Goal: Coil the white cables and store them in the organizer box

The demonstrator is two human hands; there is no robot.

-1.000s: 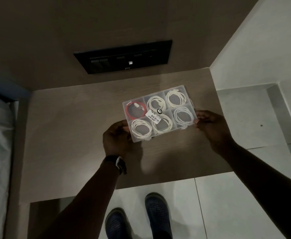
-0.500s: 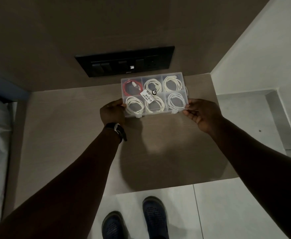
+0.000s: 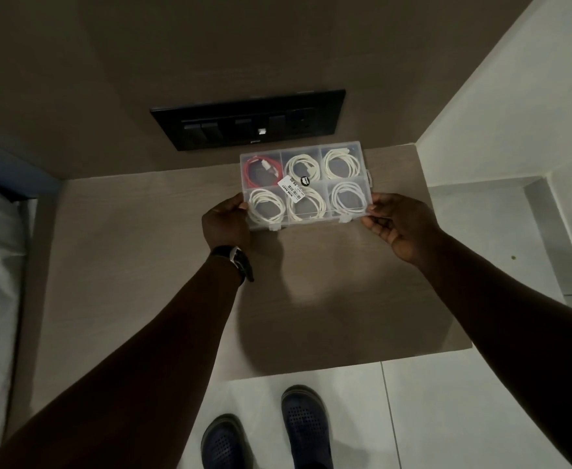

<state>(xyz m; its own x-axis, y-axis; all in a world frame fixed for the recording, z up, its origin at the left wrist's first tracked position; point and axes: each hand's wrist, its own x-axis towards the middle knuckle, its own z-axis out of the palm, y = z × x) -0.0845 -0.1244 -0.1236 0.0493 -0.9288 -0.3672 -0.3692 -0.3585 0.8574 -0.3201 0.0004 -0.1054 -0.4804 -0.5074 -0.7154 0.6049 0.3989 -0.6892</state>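
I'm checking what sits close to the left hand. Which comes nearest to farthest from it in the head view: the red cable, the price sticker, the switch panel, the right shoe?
From the left hand:
1. Red cable, in the box's far-left compartment, just above the hand.
2. Price sticker, on the lid's middle. Nearly level with the cable; too close to call firmly.
3. Switch panel, on the wall behind.
4. Right shoe, on the floor below.

Both hands, left hand (image 3: 225,221) and right hand (image 3: 400,222), grip the closed organizer box (image 3: 304,184) of coiled cables

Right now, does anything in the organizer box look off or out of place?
One thing: the far-left compartment of the organizer box holds a red cable; the other five hold white coils. Nothing spilled or visibly damaged.
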